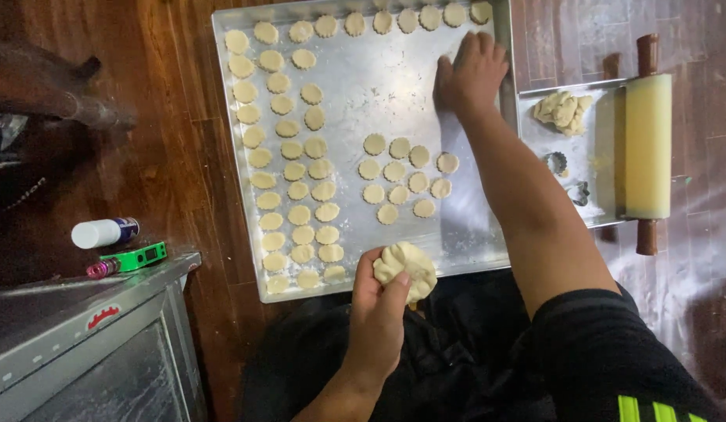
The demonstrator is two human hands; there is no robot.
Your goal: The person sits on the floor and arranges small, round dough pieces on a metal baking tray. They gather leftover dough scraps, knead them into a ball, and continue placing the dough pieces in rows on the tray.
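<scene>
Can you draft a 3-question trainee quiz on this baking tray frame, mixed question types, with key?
1. True or false: the left hand holds a stack of cut dough rounds over the near edge of the large tray.
2. Multiple choice: the right hand is A) lifting the rolling pin, B) resting on the large tray near its far right corner, C) holding a cutter.
3. Fill in: the pile of dough scraps lies on the ______, beside the rolling pin.

Key:
1. True.
2. B.
3. Small tray to the right of the large one.
</scene>
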